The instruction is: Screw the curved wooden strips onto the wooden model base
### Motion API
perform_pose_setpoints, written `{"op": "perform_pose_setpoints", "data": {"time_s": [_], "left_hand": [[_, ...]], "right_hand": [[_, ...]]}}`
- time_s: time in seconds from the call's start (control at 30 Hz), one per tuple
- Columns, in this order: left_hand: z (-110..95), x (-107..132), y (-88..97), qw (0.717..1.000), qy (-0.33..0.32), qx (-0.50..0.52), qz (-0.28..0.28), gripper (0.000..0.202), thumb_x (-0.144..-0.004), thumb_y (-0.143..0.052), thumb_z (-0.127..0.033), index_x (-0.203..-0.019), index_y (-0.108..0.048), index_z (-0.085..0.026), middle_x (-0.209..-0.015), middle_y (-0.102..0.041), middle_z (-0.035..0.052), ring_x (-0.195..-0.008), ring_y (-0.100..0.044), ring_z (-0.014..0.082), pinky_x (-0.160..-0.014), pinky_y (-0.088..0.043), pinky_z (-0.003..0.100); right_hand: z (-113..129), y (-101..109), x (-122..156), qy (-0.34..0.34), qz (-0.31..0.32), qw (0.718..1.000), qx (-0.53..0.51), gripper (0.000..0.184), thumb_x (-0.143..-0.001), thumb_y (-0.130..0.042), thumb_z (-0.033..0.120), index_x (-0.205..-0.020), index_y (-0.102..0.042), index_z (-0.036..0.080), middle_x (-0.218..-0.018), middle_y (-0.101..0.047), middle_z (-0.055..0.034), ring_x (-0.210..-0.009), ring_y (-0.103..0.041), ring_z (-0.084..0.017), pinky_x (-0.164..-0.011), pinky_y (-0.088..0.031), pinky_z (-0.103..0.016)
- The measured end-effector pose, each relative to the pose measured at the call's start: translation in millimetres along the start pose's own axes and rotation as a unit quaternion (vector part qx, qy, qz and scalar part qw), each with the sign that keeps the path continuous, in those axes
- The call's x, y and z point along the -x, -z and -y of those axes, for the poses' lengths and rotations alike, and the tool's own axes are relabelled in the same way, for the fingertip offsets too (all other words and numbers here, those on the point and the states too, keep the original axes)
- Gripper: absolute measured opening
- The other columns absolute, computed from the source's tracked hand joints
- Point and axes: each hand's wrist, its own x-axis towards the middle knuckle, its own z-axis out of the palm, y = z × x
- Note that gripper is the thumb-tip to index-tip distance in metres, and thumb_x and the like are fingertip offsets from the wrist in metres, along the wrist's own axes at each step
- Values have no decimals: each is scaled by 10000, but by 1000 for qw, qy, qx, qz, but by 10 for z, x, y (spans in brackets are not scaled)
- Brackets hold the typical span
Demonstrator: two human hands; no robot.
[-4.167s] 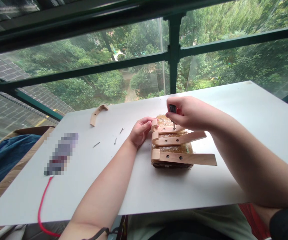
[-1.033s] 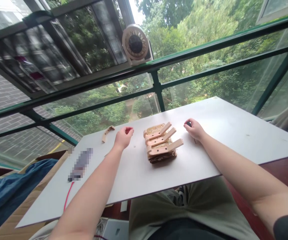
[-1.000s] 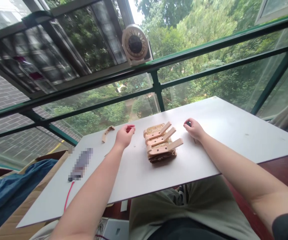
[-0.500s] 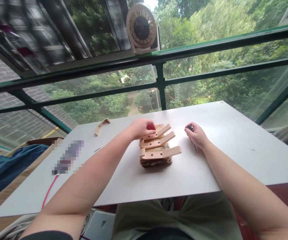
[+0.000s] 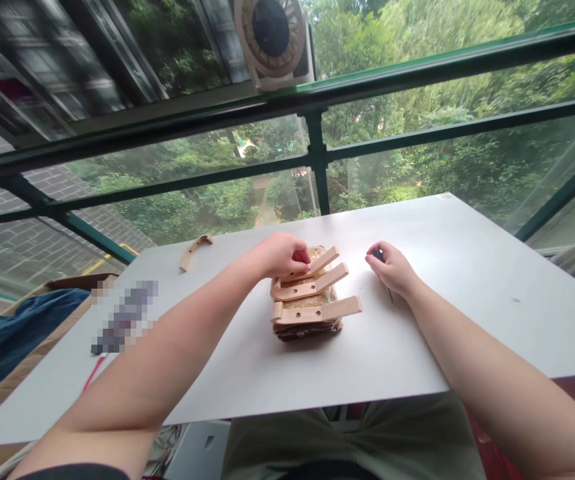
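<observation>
Three pale wooden hooks lie side by side across a cardboard stack (image 5: pixel 307 331) on the white table; the nearest hook (image 5: pixel 337 307) and the middle hook (image 5: pixel 334 273) each show two dark screw holes. My left hand (image 5: pixel 287 257) is closed in a pinch over the farthest hook (image 5: pixel 328 258), hiding part of it; whatever tiny thing is between the fingertips cannot be made out. To the right, apart from the stack, my right hand (image 5: pixel 392 267) grips a screwdriver (image 5: pixel 378 255) by its dark handle, its thin shaft pointing back towards me.
A fourth curved wooden piece (image 5: pixel 194 252) lies at the table's far left. Nearer left is a blurred-out object (image 5: pixel 127 317) with a red cord. A cardboard box with blue cloth (image 5: pixel 27 333) stands beside the table. Behind are a green window frame and a round fan (image 5: pixel 270 33).
The view has tilted down slightly, shifting the scene a little. My left hand stays at the farthest hook, and my right hand still holds the screwdriver in about the same place.
</observation>
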Motion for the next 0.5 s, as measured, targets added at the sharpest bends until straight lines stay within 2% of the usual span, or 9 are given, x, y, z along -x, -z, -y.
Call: {"op": "perform_pose_setpoints", "data": {"time_s": [0.2,0.5], "left_hand": [[10,-27,-8,999,-4,-38,14,66,-661,-762,-322,-700,-780,-271,-715,-770,1,-650,-669,195,-565,-446,268],[-141,-66,20,997,-9,-58,41,7,-645,-749,-254,-641,-748,-259,-708,-768,-11,-615,-636,181,-575,-410,266]], "right_hand": [[9,-1,2,5,4,1000,9,207,-828,-601,414,-909,-602,223,-591,-541,23,-549,-458,-155,-551,-348,-301],[10,11,4,6,14,1000,18,184,-853,-596,398,-913,-591,225,-593,-540,30,-551,-459,-148,-564,-345,-296]]}}
